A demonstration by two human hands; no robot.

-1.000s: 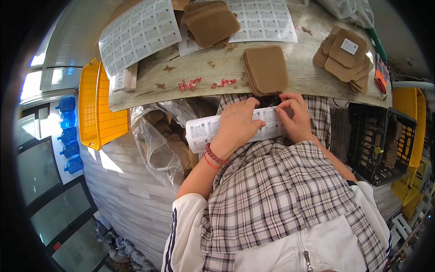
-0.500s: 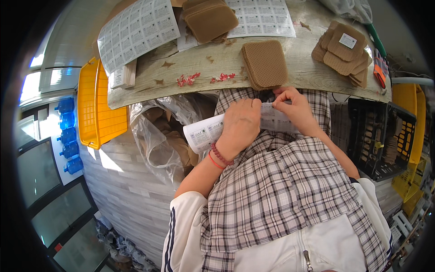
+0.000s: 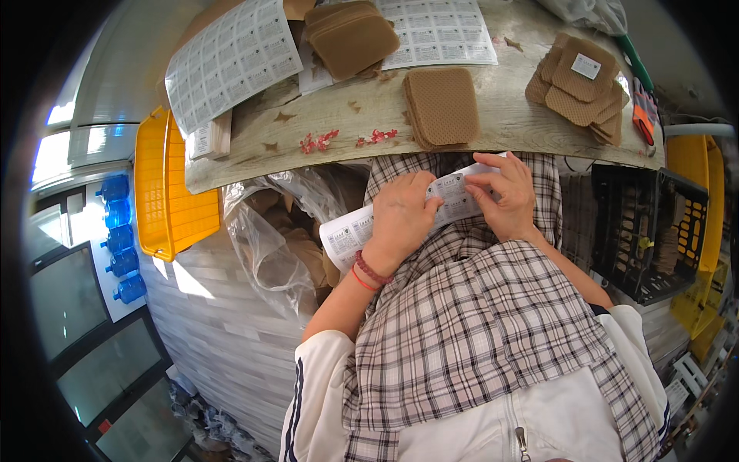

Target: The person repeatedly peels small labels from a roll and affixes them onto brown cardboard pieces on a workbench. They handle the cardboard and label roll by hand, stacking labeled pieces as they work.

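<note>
Over my lap, just below the table's near edge, a curled sheet of white printed labels (image 3: 346, 237) is held between both hands. My left hand (image 3: 402, 215) is closed around its middle, thumb on top, and the left end rolls over beyond my wrist. At the right end, my right hand (image 3: 504, 199) pinches the sheet with bent fingers; whether a single label is between the fingertips cannot be made out. On the table right above my hands lies a neat stack of brown textured pads (image 3: 443, 108) with rounded corners.
On the wooden table (image 3: 339, 165) lie more label sheets (image 3: 231, 65), a brown pad pile (image 3: 352, 38), and fanned pads (image 3: 581, 73), the top one labelled. Red scraps (image 3: 377, 137) lie near the edge. Below stand a clear plastic bag (image 3: 265, 254), yellow basket (image 3: 181, 219) and black crate (image 3: 647, 231).
The sheet's right part has been raised and turned so its printed face shows. My right hand has shifted slightly right, its fingers more spread over the sheet; my left hand keeps its hold.
</note>
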